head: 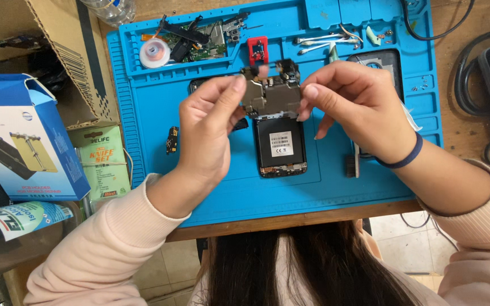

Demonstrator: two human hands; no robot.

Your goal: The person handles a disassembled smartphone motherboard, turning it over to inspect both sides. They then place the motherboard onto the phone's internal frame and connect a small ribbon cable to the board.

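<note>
Far to the left of the blue mat (143, 170) sits a blue box (24, 141), with a green packet (104, 164) just beside the mat's left edge and a bottle (18, 224) lying below the box. At the top left of the mat rest a white tape roll (155, 54) and some dark phone parts (197, 39). Above the middle of the mat, your left hand (208, 136) pinches the left side of a grey circuit board (273, 93) with thumb and fingers. Your right hand (353, 107) pinches its right side the same way. The board is up in the air, just above the open phone (281, 144) that lies flat on the middle of the mat. A small red piece (257, 50) sits on the mat behind the board. White cotton swabs (319, 42) lie at the top right of the mat, and black cables (472, 79) curl on the table past the mat's right edge.
</note>
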